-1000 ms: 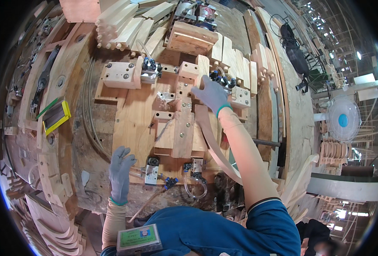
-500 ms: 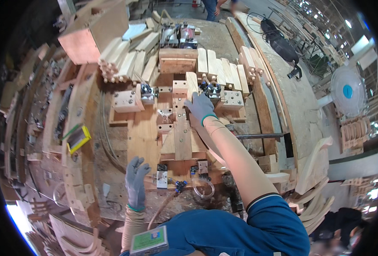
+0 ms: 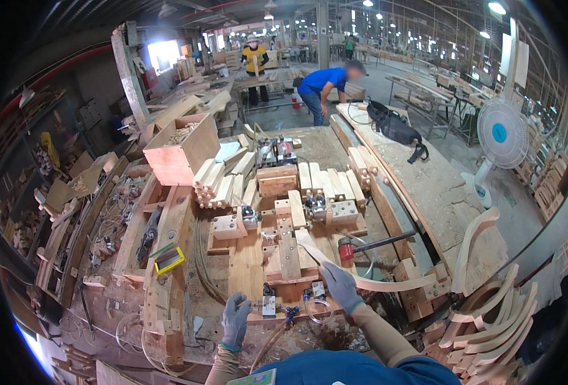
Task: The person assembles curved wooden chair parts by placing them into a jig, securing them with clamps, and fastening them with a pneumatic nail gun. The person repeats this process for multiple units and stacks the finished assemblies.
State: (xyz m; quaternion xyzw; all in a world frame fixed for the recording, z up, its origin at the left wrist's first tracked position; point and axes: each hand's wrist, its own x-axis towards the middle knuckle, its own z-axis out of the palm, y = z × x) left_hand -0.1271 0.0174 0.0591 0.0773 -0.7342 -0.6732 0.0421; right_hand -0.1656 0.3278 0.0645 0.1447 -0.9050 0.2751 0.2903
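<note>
My right hand (image 3: 342,289), in a grey glove, is closed on a long curved wooden piece (image 3: 387,283). Its narrow end rests at the middle of a wooden jig (image 3: 245,263), and the rest sweeps off to the right. A straight wooden block (image 3: 296,209) sits in the jig between two metal clamps (image 3: 249,217). My left hand (image 3: 235,323), also gloved, holds nothing; its fingers are apart and slightly bent. It hovers near a small pneumatic valve (image 3: 269,304) on the jig's front edge. Beyond the curved piece lies a hammer with a red head (image 3: 346,249).
Pale wooden pieces (image 3: 326,183) are stacked behind the jig. A wooden box (image 3: 181,149) of small parts stands at back left. More curved pieces (image 3: 489,333) pile up at right, near a white fan (image 3: 502,133). A person in blue (image 3: 322,83) bends over beyond the bench.
My right hand has drawn back from the straight block in the jig to the curved piece. My left hand stays near the valve. The view has tilted up, showing more of the workshop.
</note>
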